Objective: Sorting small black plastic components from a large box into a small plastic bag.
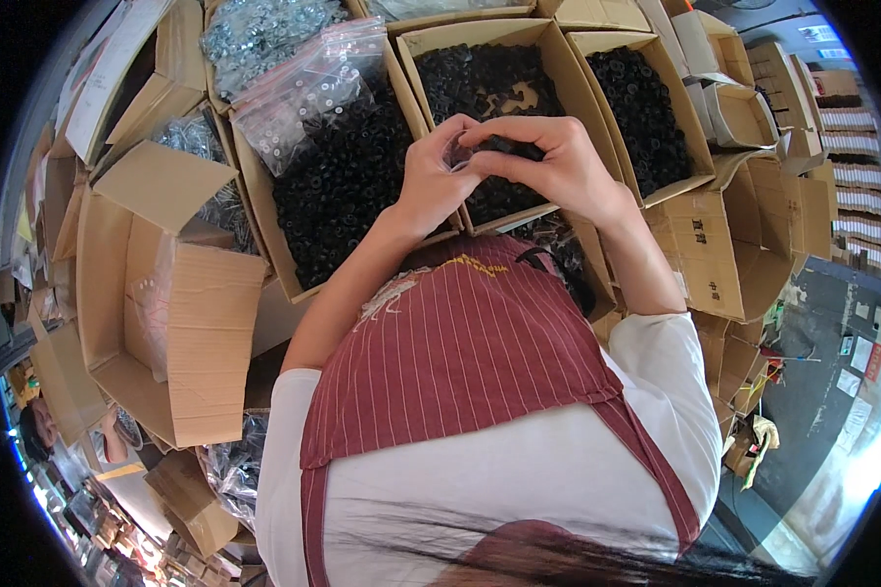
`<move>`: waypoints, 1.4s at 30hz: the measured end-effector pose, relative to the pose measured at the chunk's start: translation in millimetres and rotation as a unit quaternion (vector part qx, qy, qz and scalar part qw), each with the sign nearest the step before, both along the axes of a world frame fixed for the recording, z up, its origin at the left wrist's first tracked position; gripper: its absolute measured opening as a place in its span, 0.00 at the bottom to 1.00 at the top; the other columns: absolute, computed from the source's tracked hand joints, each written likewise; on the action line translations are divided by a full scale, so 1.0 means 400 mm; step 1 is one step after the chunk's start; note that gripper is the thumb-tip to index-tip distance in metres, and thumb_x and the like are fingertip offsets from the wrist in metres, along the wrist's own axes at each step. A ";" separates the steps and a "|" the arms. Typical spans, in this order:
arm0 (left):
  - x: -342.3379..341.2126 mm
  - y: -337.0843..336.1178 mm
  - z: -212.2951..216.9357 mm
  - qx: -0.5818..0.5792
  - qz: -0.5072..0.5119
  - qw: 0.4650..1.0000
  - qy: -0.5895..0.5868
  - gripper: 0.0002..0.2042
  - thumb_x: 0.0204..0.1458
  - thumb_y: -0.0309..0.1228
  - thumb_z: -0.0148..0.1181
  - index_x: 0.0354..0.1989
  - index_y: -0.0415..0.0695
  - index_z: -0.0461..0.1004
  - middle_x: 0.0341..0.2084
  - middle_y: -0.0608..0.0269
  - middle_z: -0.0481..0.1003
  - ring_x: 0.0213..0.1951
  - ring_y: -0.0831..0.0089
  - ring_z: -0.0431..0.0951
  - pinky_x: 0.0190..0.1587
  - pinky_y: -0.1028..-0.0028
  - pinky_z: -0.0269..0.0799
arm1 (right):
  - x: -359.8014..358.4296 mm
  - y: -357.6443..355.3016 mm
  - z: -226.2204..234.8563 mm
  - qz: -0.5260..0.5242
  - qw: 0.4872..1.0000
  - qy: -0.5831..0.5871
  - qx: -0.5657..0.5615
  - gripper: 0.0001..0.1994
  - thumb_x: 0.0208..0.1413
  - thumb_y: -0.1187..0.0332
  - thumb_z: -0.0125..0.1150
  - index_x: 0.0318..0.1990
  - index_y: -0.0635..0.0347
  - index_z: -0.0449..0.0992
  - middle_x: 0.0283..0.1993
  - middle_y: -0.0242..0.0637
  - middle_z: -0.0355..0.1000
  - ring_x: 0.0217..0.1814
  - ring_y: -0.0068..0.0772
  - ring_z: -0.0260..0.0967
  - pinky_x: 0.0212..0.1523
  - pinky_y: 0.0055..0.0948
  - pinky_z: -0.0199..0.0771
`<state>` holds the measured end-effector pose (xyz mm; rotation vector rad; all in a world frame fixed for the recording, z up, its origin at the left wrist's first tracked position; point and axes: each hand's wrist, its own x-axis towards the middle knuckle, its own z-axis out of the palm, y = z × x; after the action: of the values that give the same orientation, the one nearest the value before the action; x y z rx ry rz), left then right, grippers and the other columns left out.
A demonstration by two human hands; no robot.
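My left hand [436, 176] and my right hand [563, 161] meet over a middle cardboard box [550, 51] of small black parts [465, 73]. The left fingers are curled closed, with something small, shiny and see-through [454, 155] showing between them; its kind is unclear. My right thumb and index finger bend into a ring, and their tips press together at the left fingers. What lies in that pinch is hidden. Left of my hands, black washer-like rings [333, 210] fill another box, where a clear zip bag [308, 88] of small pale pieces rests.
A box of black rings [636, 108] stands at the right. Clear bags of silvery parts [264, 39] lie at the far left. Open cartons [206, 352] with raised flaps stand by my left arm, and more cartons [719, 235] are beyond my right arm.
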<state>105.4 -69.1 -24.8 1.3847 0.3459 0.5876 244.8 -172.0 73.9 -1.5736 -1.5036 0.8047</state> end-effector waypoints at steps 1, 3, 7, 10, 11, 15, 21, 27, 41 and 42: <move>0.001 -0.001 -0.003 0.013 0.002 1.000 -0.006 0.11 0.50 0.18 0.64 0.42 0.39 0.74 0.32 0.71 0.73 0.36 0.85 0.71 0.39 0.81 0.69 | -0.003 0.002 -0.007 0.000 1.000 0.000 0.001 0.15 0.57 0.73 0.67 0.52 0.65 0.80 0.44 0.40 0.81 0.46 0.23 0.77 0.47 0.25 0.78; 0.002 -0.005 0.001 0.026 0.004 1.000 -0.011 0.11 0.51 0.18 0.64 0.43 0.39 0.74 0.32 0.71 0.74 0.36 0.85 0.71 0.40 0.80 0.69 | -0.009 0.008 -0.027 -0.031 0.998 0.013 0.058 0.13 0.55 0.69 0.68 0.48 0.62 0.82 0.39 0.39 0.82 0.38 0.20 0.79 0.40 0.25 0.79; -0.004 -0.012 0.027 -0.034 -0.019 0.999 -0.020 0.15 0.53 0.18 0.64 0.49 0.38 0.73 0.38 0.66 0.76 0.41 0.80 0.75 0.45 0.76 0.73 | -0.007 0.008 -0.027 -0.034 0.998 0.048 0.007 0.13 0.58 0.68 0.66 0.49 0.62 0.82 0.38 0.38 0.82 0.37 0.18 0.78 0.38 0.23 0.79; -0.006 -0.007 0.025 -0.001 -0.018 1.000 -0.001 0.18 0.53 0.18 0.64 0.53 0.37 0.72 0.43 0.63 0.76 0.45 0.76 0.77 0.48 0.74 0.75 | -0.008 0.008 -0.010 -0.045 0.999 0.027 -0.003 0.14 0.61 0.67 0.63 0.51 0.62 0.80 0.36 0.39 0.82 0.34 0.18 0.78 0.35 0.24 0.79; -0.006 -0.005 0.020 0.037 -0.006 0.999 0.012 0.18 0.53 0.18 0.64 0.53 0.37 0.72 0.43 0.63 0.76 0.45 0.76 0.77 0.48 0.74 0.75 | -0.006 0.005 -0.005 -0.044 0.999 0.013 -0.015 0.14 0.62 0.68 0.62 0.53 0.62 0.79 0.35 0.40 0.81 0.33 0.19 0.77 0.34 0.25 0.78; -0.003 -0.002 -0.009 -0.004 -0.012 1.000 0.016 0.19 0.53 0.18 0.65 0.54 0.37 0.72 0.43 0.63 0.76 0.46 0.76 0.76 0.50 0.74 0.73 | -0.008 -0.003 -0.009 -0.018 0.999 -0.009 0.043 0.18 0.62 0.70 0.62 0.59 0.59 0.76 0.26 0.28 0.74 0.27 0.14 0.65 0.27 0.21 0.66; -0.005 -0.002 0.000 0.018 -0.023 1.000 0.002 0.19 0.51 0.18 0.65 0.53 0.39 0.72 0.42 0.65 0.76 0.44 0.78 0.76 0.49 0.75 0.71 | -0.007 0.001 -0.004 -0.016 0.997 -0.074 0.014 0.19 0.59 0.71 0.64 0.58 0.60 0.75 0.25 0.27 0.73 0.28 0.14 0.66 0.28 0.21 0.64; 0.000 -0.007 0.018 0.032 0.007 0.999 0.034 0.14 0.51 0.21 0.66 0.46 0.39 0.74 0.37 0.67 0.76 0.41 0.80 0.74 0.47 0.76 0.71 | 0.023 -0.008 0.018 -0.030 0.958 0.263 -0.113 0.16 0.64 0.65 0.57 0.56 0.62 0.76 0.32 0.28 0.72 0.25 0.15 0.60 0.27 0.20 0.59; 0.004 -0.017 0.008 0.054 0.021 0.998 0.008 0.12 0.51 0.25 0.68 0.43 0.41 0.75 0.31 0.69 0.76 0.37 0.83 0.73 0.43 0.76 0.72 | -0.006 -0.020 0.025 -0.020 0.921 0.383 -0.061 0.14 0.59 0.75 0.55 0.53 0.67 0.75 0.36 0.37 0.76 0.17 0.16 0.62 0.14 0.17 0.53; 0.003 -0.018 0.009 0.055 0.022 0.998 0.008 0.12 0.51 0.25 0.68 0.43 0.41 0.75 0.31 0.69 0.76 0.37 0.83 0.73 0.43 0.76 0.72 | -0.011 -0.020 0.028 -0.020 0.923 0.379 -0.067 0.13 0.61 0.74 0.55 0.52 0.66 0.76 0.34 0.36 0.76 0.15 0.14 0.61 0.12 0.16 0.51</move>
<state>106.5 -76.4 -21.1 1.4906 0.3617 0.6390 240.5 -180.0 85.0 -1.1596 -0.8572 1.3232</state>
